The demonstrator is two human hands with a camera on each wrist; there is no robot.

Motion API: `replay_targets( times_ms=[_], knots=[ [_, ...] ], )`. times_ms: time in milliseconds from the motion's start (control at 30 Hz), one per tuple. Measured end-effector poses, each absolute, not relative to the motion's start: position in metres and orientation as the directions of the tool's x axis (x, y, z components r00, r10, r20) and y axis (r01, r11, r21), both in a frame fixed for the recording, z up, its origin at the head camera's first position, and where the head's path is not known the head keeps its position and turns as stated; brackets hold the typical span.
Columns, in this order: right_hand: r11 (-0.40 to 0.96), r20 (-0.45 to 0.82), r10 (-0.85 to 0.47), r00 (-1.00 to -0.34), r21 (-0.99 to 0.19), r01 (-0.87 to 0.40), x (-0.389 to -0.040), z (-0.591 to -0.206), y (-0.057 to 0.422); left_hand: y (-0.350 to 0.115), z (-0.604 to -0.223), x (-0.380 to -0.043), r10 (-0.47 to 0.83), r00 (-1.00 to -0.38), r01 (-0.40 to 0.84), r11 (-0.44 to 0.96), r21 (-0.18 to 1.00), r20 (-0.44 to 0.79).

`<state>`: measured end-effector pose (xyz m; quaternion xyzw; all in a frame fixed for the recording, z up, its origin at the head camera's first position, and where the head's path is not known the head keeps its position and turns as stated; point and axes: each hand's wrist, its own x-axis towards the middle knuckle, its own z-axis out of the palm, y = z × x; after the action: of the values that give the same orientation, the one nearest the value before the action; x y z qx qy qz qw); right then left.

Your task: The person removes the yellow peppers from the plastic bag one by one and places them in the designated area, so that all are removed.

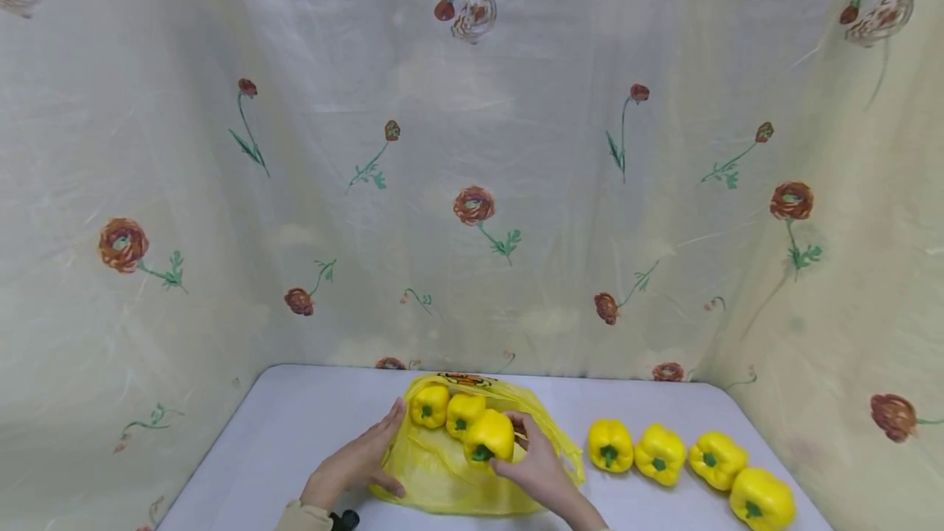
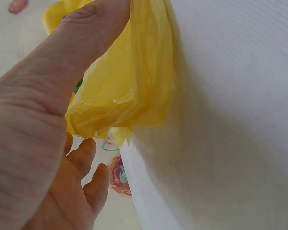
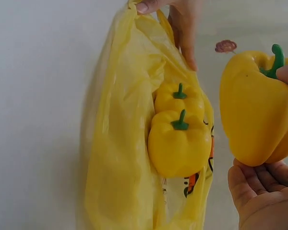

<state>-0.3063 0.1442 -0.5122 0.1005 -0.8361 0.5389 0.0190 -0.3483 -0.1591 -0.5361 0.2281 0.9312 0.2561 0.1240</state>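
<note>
A yellow plastic bag (image 1: pixel 442 483) lies on the white table (image 1: pixel 295 424) with its mouth held wide. My left hand (image 1: pixel 379 456) pinches the bag's left edge, thumb on the plastic (image 2: pixel 134 72). Two yellow bell peppers (image 1: pixel 430 405) (image 1: pixel 465 414) with green stems sit inside the bag; the right wrist view shows them side by side (image 3: pixel 178 98) (image 3: pixel 180 143). My right hand (image 1: pixel 529 456) grips a third yellow pepper (image 1: pixel 488 435) just over the bag's mouth. In the right wrist view this pepper (image 3: pixel 254 110) rests on my fingers (image 3: pixel 261 196).
Several more yellow peppers stand in a row on the table right of the bag, from the nearest one (image 1: pixel 610 444) to the one at the front right (image 1: pixel 762 499). A flowered curtain (image 1: pixel 472 187) closes in the table at the back and both sides.
</note>
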Motion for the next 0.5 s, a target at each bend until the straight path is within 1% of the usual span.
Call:
replay_targets(
  times_ms=[100,300,400,500],
  knots=[
    [0.397,0.139,-0.138,-0.981,-0.899,-0.183,-0.304,-0.511,0.152,-0.159,-0.537,-0.349,0.484,-0.867,0.358,0.769,0.53,-0.118],
    [0.383,0.185,-0.098,-0.978,-0.9,-0.209,-0.301,-0.512,0.17,-0.158,-0.537,-0.349,0.481,-0.868,0.358,0.776,0.519,-0.12],
    [0.397,0.162,-0.078,-0.984,-0.9,-0.18,-0.3,-0.51,0.18,-0.158,-0.536,-0.348,0.489,-0.865,0.366,0.771,0.521,-0.116],
    [0.39,0.113,-0.061,-0.992,-0.912,-0.128,-0.297,-0.509,0.189,-0.158,-0.536,-0.346,0.493,-0.863,0.368,0.765,0.529,-0.113]
  ],
)
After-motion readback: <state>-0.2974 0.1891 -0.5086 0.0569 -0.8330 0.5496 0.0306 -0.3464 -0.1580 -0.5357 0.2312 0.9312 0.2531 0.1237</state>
